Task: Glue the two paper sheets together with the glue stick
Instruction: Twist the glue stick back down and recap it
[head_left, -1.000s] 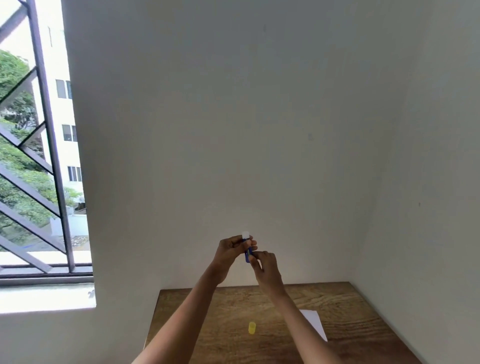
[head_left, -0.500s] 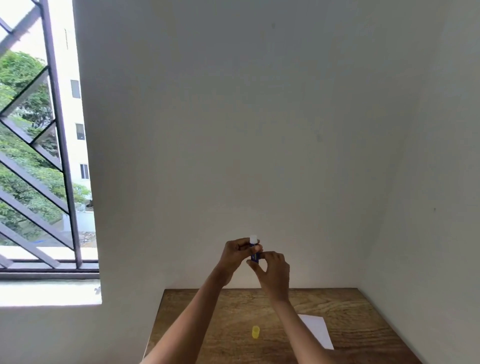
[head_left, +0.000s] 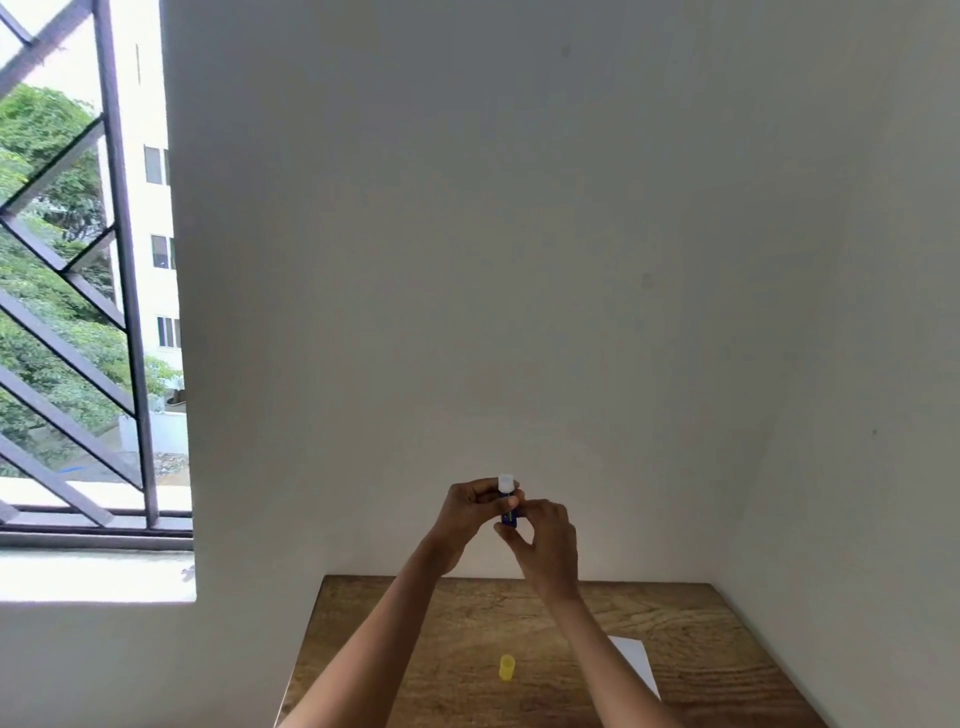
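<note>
Both hands are raised in front of the white wall, above the far edge of the wooden table (head_left: 701, 629). A blue glue stick (head_left: 509, 512) with its white glue tip pointing up is gripped around its upper body by my left hand (head_left: 470, 512). My right hand (head_left: 545, 545) pinches the stick's lower end with thumb and fingers. The stick's yellow cap (head_left: 507, 667) lies on the table between my forearms. A white paper sheet (head_left: 636, 662) lies on the table at the right, partly hidden by my right forearm.
White walls close off the table at the back and on the right. A barred window (head_left: 93, 312) with trees and a building outside fills the left side.
The view has shifted, so the hands and table sit slightly further right and lower. My right hand's fingers have shifted round the stick's lower end. The cap and paper stay put.
</note>
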